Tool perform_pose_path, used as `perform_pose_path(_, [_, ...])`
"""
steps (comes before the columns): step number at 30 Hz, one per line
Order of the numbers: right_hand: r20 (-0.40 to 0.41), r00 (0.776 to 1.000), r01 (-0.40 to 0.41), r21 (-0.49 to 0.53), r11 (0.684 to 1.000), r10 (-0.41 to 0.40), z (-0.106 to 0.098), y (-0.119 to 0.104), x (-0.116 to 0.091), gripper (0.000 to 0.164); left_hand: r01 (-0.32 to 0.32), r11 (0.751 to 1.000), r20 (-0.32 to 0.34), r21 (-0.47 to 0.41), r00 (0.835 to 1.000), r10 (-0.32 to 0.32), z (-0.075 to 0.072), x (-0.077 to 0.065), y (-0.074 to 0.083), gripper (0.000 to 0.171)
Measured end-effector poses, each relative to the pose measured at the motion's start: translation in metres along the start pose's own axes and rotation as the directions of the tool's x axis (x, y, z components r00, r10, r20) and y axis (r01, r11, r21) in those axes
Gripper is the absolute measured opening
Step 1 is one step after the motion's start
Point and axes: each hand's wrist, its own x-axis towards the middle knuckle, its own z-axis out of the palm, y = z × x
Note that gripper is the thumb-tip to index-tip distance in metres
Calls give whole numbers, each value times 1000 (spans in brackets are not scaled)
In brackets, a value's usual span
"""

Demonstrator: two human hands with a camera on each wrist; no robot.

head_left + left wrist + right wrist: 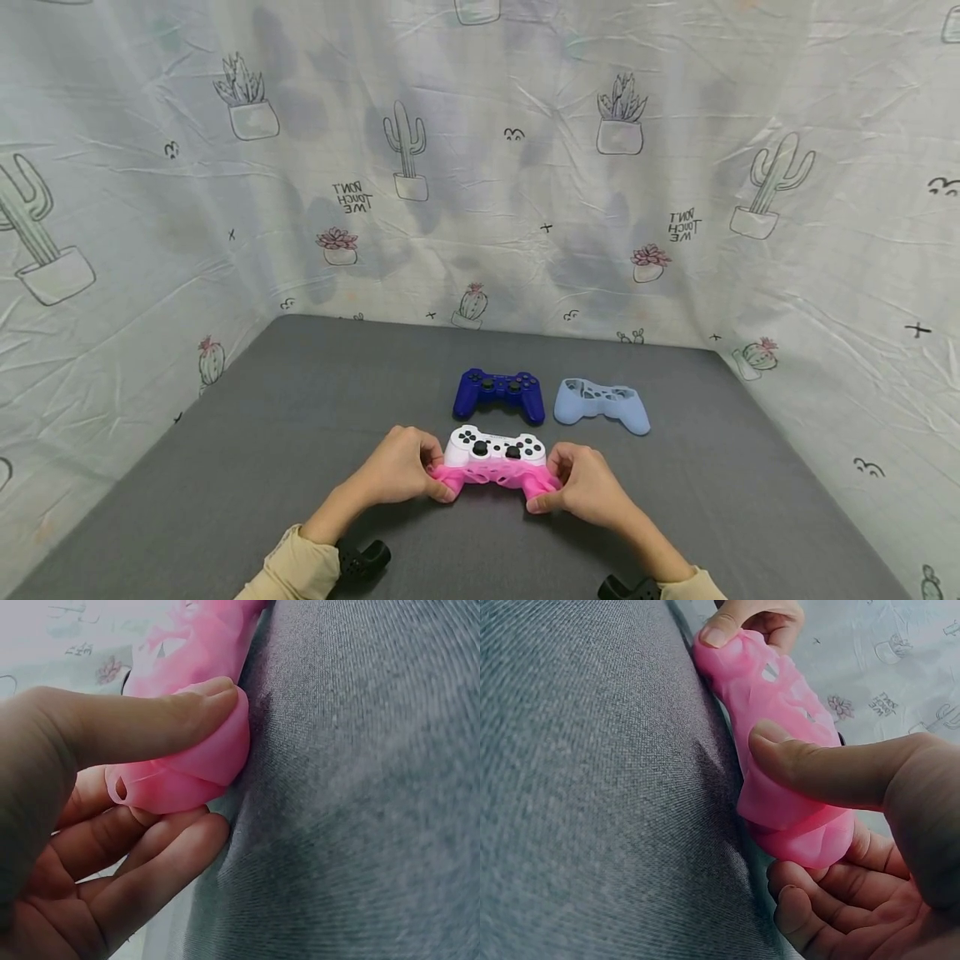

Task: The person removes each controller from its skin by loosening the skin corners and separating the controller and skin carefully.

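A white game controller (497,446) lies in front of me on the grey table, its grips and lower part covered by a pink silicone sleeve (491,472). My left hand (401,467) pinches the sleeve at the left grip, thumb on the near side and fingers beneath, as the left wrist view shows. At the right grip my right hand (583,483) pinches the pink silicone between thumb and curled fingers. The sleeve looks wrinkled and bunched around both grips. The white upper face with its buttons and black sticks is bare.
Just behind stands a dark blue controller (498,396). To its right lies a light blue silicone sleeve (602,404). The grey table (300,400) is bounded by white patterned curtains (487,167) at the back and both sides.
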Motion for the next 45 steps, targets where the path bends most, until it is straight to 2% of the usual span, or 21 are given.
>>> perform_pose_path(12, [12, 1000, 6, 5, 1000, -6, 0, 2, 1, 50, 72, 997, 13, -22, 997, -72, 0, -1, 2, 36])
perform_pose_path(18, [21, 1000, -1, 3, 1000, 1, 1, 1, 0, 49, 165, 978, 38, -125, 986, -162, 0, -4, 4, 34])
perform_pose_path(22, [22, 1000, 1, 7, 1000, -1, 3, 1, 0, 49, 199, 966, 51, -167, 980, -193, 1, -6, 3, 34])
perform_pose_path(30, [48, 999, -15, 41, 999, 13, 5, 2, -1, 49, 207, 964, 56, -166, 978, -200, 2, -6, 1, 33])
perform_pose_path(33, [33, 999, -18, 55, 998, 16, 5, 2, -1, 49, 201, 966, 56, -163, 979, -195, 0, -4, 1, 32])
perform_pose_path(37, [-2, 1000, 4, 7, 1000, -4, 5, 4, 0, 48, 199, 966, 64, -163, 980, -191, -1, -3, 2, 32])
perform_pose_path(45, [15, 1000, 28, -32, 999, -28, 3, 3, 0, 47, 216, 959, 76, -182, 976, -205, -1, -3, 1, 32])
